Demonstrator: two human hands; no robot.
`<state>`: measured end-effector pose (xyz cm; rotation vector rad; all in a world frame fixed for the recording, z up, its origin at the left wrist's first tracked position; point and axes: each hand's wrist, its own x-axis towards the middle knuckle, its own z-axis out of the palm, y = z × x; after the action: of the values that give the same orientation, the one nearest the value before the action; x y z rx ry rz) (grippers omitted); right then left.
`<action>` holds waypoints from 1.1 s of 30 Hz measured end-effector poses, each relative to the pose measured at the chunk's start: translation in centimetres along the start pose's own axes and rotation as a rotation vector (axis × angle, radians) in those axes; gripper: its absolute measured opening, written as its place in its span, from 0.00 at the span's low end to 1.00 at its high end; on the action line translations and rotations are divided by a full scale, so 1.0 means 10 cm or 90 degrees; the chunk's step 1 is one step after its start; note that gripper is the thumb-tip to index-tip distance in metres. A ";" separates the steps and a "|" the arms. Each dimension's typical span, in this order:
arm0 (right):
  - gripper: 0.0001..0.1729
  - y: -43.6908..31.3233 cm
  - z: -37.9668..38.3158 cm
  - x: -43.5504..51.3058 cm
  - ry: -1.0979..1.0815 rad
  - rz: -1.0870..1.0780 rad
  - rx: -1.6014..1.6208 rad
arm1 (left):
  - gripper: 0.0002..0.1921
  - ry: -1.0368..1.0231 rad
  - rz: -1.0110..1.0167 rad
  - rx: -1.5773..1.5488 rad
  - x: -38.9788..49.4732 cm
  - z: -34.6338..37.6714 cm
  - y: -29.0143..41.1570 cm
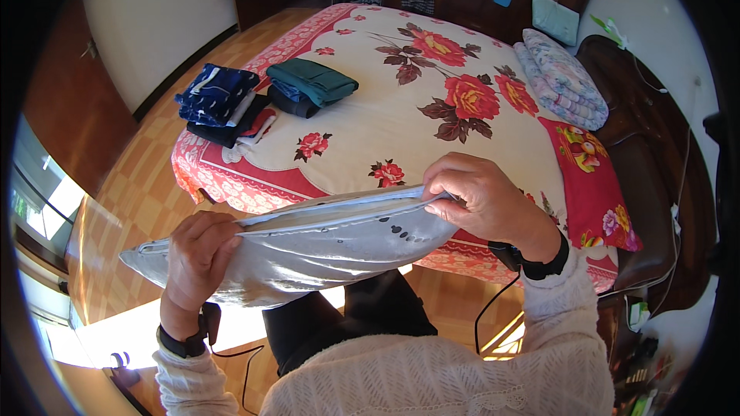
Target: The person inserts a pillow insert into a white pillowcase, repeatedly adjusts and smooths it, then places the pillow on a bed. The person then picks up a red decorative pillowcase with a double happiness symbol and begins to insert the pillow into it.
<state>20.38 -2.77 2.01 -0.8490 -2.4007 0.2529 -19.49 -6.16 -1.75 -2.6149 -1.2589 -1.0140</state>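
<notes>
A grey pillow in a zippered cover (324, 260) stretches between my hands in front of my body, its zipper edge facing up and the opening slightly parted. Near the left part of that edge, my left hand (199, 251) grips the cover. At the right end of the zipper edge, my right hand (471, 193) pinches the fabric between thumb and fingers. Dark printed marks show on the cover near my right hand. Beyond it lies the bed with a floral bedspread (352, 133).
Folded clothes (217, 98) and a green folded garment (315, 81) lie on the bed's left side. At the right are a folded quilt (563, 78), a red floral pillow (595, 185) and the dark headboard (642, 156). Cables hang from both wrist straps.
</notes>
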 end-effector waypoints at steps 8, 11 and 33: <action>0.10 -0.05 0.12 0.05 0.029 -0.008 0.006 | 0.14 -0.045 0.106 -0.036 0.35 0.30 0.36; 0.10 -0.06 0.14 0.05 0.039 -0.023 -0.018 | 0.15 -0.036 0.147 -0.057 0.55 0.53 0.57; 0.16 0.27 -0.02 -0.45 0.145 0.239 0.238 | 0.10 0.101 0.083 -0.275 0.92 1.05 1.05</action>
<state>24.73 -3.48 -0.86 -1.0759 -1.8895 0.6881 -2.30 -3.49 -2.29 -2.7918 -0.9034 -1.5817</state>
